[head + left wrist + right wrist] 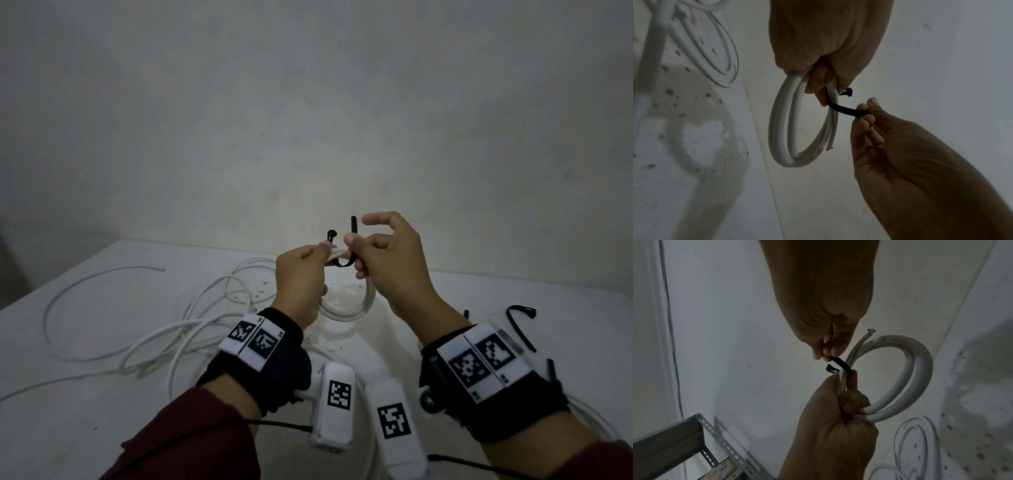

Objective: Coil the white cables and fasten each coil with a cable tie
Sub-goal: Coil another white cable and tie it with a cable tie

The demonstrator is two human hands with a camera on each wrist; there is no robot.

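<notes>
White coil (pixel 781 129), black cable tie (pixel 846 111); white counter (pixel 102 308) flecked with dark specks — wristbands (pixel 270 353) black, bearing black-and-white square markers; sleeve (pixel 191 442) maroon — grey shelf frame (pixel 674 434).

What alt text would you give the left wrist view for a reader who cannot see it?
The left hand grips a small white cable coil held in the air, while the right hand pinches the tail of a black cable tie looped around the coil, its head not yet threaded. More loose white cable lies on the speckled white table behind.
</notes>
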